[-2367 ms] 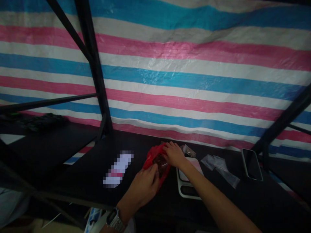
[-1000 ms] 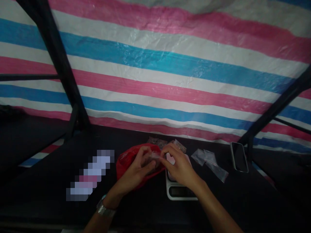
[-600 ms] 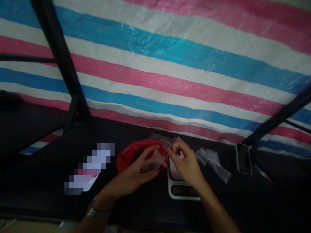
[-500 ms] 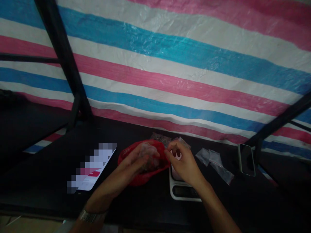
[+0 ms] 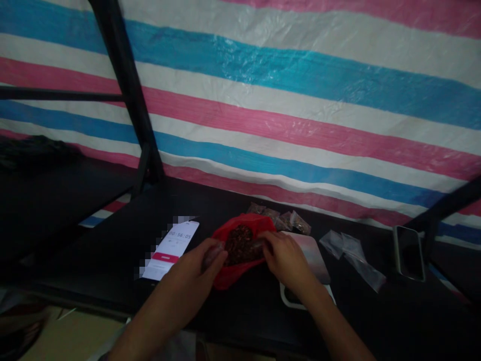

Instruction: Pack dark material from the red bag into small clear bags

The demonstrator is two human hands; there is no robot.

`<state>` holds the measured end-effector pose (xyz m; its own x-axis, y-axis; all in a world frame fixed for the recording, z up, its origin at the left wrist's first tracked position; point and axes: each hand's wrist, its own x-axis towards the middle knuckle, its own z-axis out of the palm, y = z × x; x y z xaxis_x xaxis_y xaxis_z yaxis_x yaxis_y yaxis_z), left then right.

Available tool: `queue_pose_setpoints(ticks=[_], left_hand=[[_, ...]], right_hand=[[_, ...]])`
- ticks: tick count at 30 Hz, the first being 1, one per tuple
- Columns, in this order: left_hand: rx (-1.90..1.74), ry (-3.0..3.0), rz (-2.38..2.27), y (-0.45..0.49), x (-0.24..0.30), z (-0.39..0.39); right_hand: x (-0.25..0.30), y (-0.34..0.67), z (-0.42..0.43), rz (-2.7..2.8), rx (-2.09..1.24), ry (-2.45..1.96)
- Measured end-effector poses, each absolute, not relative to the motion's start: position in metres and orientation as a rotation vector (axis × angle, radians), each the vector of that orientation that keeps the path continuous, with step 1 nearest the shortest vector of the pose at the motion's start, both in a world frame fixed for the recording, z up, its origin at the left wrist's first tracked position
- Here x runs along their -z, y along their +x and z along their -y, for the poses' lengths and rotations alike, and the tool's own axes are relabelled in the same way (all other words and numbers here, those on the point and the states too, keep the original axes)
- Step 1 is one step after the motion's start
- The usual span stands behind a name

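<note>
Red bag (image 5: 228, 275) lies open on the table (image 5: 112, 240) by the scale (image 5: 314, 253). Our left hand (image 5: 195, 268) has a pinch grip on a small clear pouch (image 5: 211, 254) at its rim, and our right hand (image 5: 287, 260) holds the other rim. We'd keep the mouth level.

red bag (image 5: 229, 273), pink-blue-white striped tarp (image 5: 285, 115)

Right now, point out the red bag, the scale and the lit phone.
red bag (image 5: 230, 275), head view, lower fold.
scale (image 5: 313, 256), head view, weighing platform.
lit phone (image 5: 171, 246), head view, screen.

The right hand (image 5: 286, 260) hides the front of the scale (image 5: 314, 256).
</note>
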<state>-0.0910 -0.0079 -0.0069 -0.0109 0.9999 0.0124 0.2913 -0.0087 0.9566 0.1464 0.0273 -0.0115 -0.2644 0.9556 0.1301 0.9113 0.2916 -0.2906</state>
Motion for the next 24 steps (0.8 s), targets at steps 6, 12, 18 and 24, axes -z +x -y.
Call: queue_pose_setpoints(ticks=[6, 12, 18, 24], left_hand=[[-1.231, 1.386, -1.389, -0.063, 0.014, 0.004], [-1.39, 1.152, -1.237, -0.033, 0.037, -0.015], [-1.589, 1.096, -1.122, -0.044, 0.025, -0.012], [-1.663, 0.766, -1.033, -0.046, 0.007, -0.004]], right_hand=[[0.017, 0.141, -0.026, 2.215, -0.28, -1.7], [0.016, 0.135, -0.024, 2.157, -0.339, -1.74], [0.009, 0.142, -0.018, 2.2, -0.302, -1.816], [-0.004, 0.15, -0.011, 2.242, -0.312, -1.863]])
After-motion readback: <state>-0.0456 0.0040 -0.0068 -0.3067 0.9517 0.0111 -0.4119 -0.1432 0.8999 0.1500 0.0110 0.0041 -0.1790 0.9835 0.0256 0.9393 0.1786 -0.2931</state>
